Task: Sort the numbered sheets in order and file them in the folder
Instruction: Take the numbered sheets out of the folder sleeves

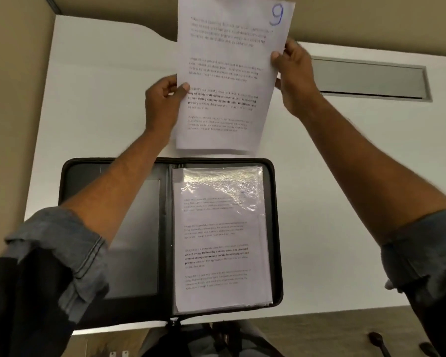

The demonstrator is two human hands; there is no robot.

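Observation:
A stack of printed sheets (pixel 224 73) is held upright above the white table, its lower edge just beyond the folder. The front sheet carries a blue handwritten 9 at its top right corner. My left hand (pixel 162 104) grips the stack's left edge with the thumb on the front. My right hand (pixel 294 73) grips the right edge higher up. A black zip folder (pixel 93 173) lies open on the table near me. Its right half holds clear plastic sleeves (pixel 222 240) with a printed sheet inside; its left half is a dark inner pocket.
The white table (pixel 101 99) has a grey recessed cable tray (pixel 371 78) at the far right. A beige partition wall runs along the left and far sides. Below the table's near edge I see the floor and a dark chair.

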